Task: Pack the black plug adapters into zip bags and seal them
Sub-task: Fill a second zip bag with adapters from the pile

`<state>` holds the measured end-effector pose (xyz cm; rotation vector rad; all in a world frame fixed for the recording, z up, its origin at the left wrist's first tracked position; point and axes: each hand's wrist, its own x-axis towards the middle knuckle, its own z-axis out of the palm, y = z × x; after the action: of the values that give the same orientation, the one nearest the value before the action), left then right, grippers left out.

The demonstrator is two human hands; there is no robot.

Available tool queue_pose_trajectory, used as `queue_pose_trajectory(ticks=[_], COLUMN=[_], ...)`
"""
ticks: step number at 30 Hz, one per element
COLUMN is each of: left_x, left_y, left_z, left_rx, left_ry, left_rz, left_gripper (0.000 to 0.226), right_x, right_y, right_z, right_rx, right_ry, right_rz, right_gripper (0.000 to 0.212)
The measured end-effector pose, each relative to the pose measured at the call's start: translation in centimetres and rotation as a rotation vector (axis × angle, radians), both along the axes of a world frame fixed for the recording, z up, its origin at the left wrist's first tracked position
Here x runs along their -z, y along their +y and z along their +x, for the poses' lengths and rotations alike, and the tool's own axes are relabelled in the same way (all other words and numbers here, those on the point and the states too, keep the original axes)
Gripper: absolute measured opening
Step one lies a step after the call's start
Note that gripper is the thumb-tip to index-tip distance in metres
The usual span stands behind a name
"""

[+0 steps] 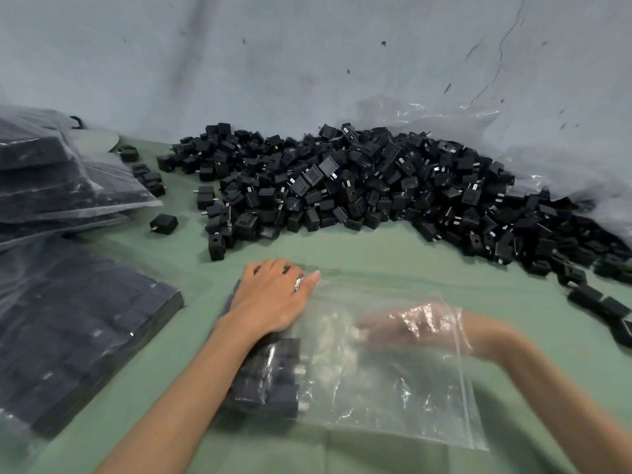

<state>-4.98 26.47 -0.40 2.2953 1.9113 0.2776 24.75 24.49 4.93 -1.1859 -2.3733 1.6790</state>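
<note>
A clear zip bag (pixel 403 388) lies on the green cloth in front of me, its zip edge at the right. A row of black plug adapters (pixel 266 381) fills its left side. My left hand (pixel 273 299) lies flat on top of that row, fingers stretched out, a ring on one finger. My right hand (pixel 417 325) is inside the bag, blurred and seen through the plastic; whether it holds anything cannot be made out. A big heap of loose black adapters (pixel 359 186) stretches across the back of the table.
Filled bags of adapters (pixel 78 340) lie at the left, with more stacked bags (pixel 44 176) behind them. Stray adapters (pixel 164 223) sit near the heap and along the right edge (pixel 602 302). Crumpled clear plastic (pixel 547 159) rises at the back right against a grey sheet.
</note>
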Motion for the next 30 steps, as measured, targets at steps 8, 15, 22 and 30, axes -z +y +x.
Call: queue_pose_trajectory(ticks=[8,15,22,30], left_x=[0.0,-0.1,-0.2,0.0], left_y=[0.0,0.0,-0.1,0.0], left_z=[0.1,0.0,0.0,0.0], left_rx=[-0.001,0.002,-0.003,0.000], left_ry=[0.002,-0.006,-0.008,-0.015], left_rz=[-0.006,-0.007,-0.015,-0.010], left_gripper=[0.069,0.066,0.066,0.069], right_x=[0.0,4.6,4.3,0.9], right_y=[11.2,14.1,14.8,6.0], right_z=[1.8,0.3,0.8,3.2], right_rx=[0.880,0.912,0.875,0.539], right_ry=[-0.312,-0.668,-0.751,-0.476], right_rz=[0.779,0.810,0.813,0.482], right_gripper=[0.027,0.052,0.047,0.021])
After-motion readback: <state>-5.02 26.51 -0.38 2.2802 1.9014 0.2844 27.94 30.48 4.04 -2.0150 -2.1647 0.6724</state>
